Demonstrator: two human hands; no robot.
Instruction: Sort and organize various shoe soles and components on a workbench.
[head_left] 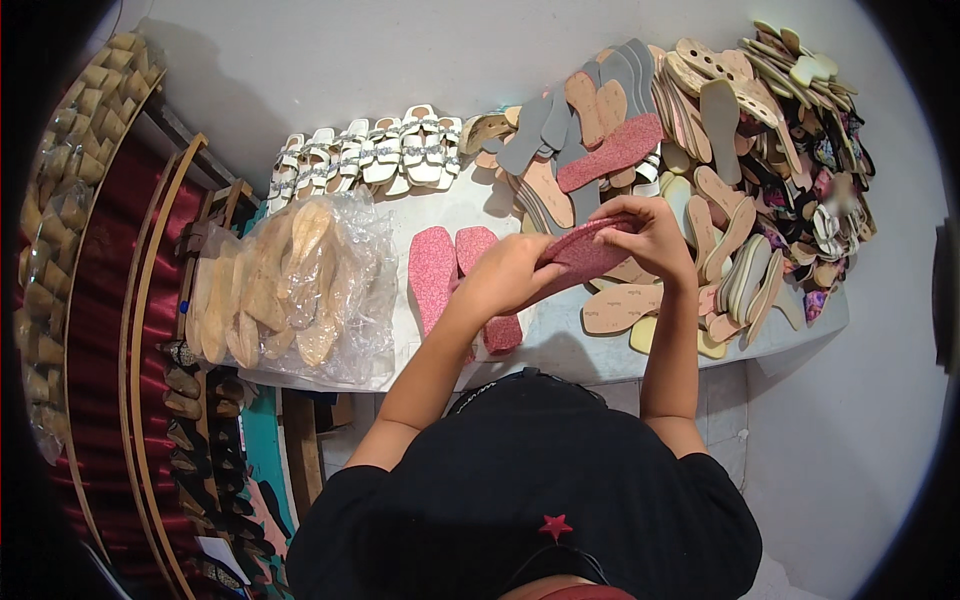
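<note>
Both hands hold one pink glitter insole (585, 252) above the white table (560, 345). My left hand (510, 270) grips its near end from the left. My right hand (650, 232) pinches its far end, fingers curled over the edge. Two more pink glitter insoles (432, 272) lie flat on the table just left of my left hand. Another pink insole (612, 152) rests on top of the pile behind my hands.
A big heap of grey, tan and patterned insoles (720, 150) fills the table's right side. White strapped sandals (370, 158) stand in a row at the back. A clear plastic bag of tan soles (290, 285) sits at the left. Shelves of shoe parts (190, 400) run along the left.
</note>
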